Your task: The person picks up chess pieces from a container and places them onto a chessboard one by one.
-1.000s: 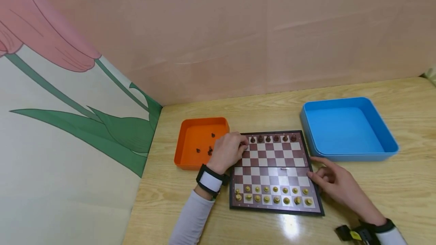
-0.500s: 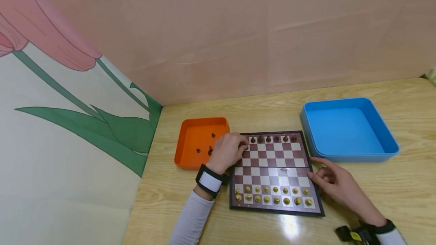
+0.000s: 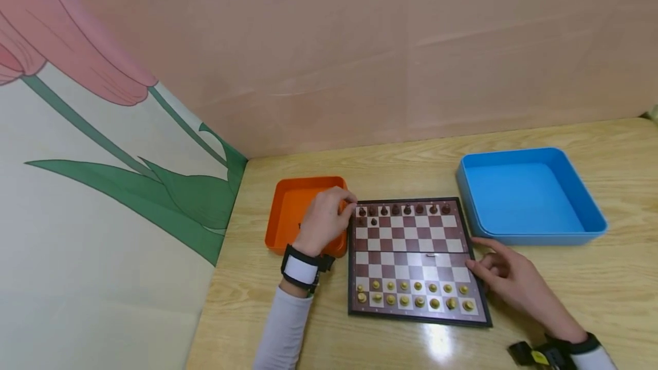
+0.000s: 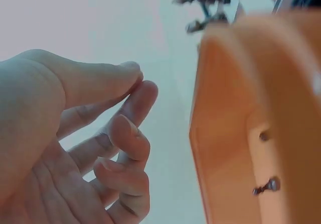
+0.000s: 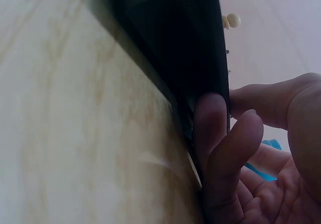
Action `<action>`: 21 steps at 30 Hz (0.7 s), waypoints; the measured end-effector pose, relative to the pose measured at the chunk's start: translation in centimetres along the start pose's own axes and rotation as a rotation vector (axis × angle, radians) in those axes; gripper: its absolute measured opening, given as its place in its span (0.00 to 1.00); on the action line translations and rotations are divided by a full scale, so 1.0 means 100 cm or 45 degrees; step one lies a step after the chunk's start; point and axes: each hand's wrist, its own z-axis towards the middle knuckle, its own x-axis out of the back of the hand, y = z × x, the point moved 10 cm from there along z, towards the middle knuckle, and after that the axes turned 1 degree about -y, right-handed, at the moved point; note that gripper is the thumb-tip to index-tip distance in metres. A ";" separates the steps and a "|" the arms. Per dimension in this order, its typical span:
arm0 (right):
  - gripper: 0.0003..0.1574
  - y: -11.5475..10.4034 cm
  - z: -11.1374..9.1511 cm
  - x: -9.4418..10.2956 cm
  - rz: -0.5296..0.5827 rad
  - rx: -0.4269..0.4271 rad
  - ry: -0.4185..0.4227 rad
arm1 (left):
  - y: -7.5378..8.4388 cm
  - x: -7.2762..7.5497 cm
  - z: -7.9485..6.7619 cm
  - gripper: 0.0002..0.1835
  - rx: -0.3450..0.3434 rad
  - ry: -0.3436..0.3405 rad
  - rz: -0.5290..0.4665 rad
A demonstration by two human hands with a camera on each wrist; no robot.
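My left hand (image 3: 323, 221) hangs over the right side of the orange tray (image 3: 288, 204), beside the board's far left corner. In the left wrist view its thumb and forefinger tips come together with nothing visible between them, the other fingers loosely curled. Small dark chess pieces (image 4: 268, 186) lie in the tray, mostly hidden by the hand in the head view. My right hand (image 3: 514, 278) pinches the right edge of the chessboard (image 3: 411, 244), thumb on top and a fingertip under the rim. A dark pawn (image 3: 373, 222) stands in front of the dark back row (image 3: 395, 210).
Two rows of gold-coloured pieces (image 3: 404, 300) stand along the board's near side. A blue tray (image 3: 529, 193) sits behind the right hand, close to the board's far right corner. A pinkish wall (image 3: 401, 73) rises behind the wooden table (image 3: 241, 296).
My left hand has let go of a dark pawn on the board's second row and moved left to the orange tray. The right hand stays at the board's edge.
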 end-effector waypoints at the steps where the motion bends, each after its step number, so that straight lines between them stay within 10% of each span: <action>1: 0.44 0.000 0.000 0.000 0.003 -0.004 -0.002 | -0.002 0.003 0.000 0.07 0.006 0.012 -0.003; 9: 0.45 0.003 0.000 0.000 0.010 -0.023 -0.007 | -0.028 0.014 -0.006 0.07 0.169 -0.008 -0.056; 21: 0.45 0.002 0.000 0.000 0.020 -0.014 -0.012 | -0.049 -0.019 -0.008 0.09 0.363 -0.288 0.141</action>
